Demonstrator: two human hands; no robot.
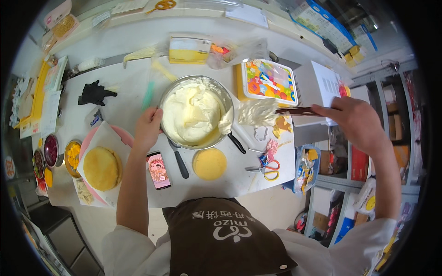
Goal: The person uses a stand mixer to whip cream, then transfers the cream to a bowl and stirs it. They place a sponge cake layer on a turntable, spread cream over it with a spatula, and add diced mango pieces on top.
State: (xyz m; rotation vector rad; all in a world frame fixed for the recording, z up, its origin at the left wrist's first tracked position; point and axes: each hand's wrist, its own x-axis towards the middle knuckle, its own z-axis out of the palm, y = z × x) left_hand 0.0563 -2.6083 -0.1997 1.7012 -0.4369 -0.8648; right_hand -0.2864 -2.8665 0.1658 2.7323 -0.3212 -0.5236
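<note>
My left hand (148, 127) grips the left rim of a steel bowl (165, 136) that holds pale whipped cream (193, 107). In my right hand (352, 119) is the brown handle of a spatula (300, 111), raised right of the bowl; its head, blurred, is thickly coated with cream. A lump of cream hangs at the bowl's right rim. Just below the bowl lie a small round sponge cake (209, 164), a dark-handled palette knife (181, 164) and a phone (159, 170) showing a decorated cake. A larger sponge cake (102, 168) rests on paper over a pink round board (122, 134).
Scissors (266, 169), a cookie cutter (260, 133) and a black handle (237, 143) lie to the right. A colourful lidded box (269, 81) stands behind them. Bowls of cut mango (73, 155) and purple filling (51, 150) are at left, near a black glove (96, 94).
</note>
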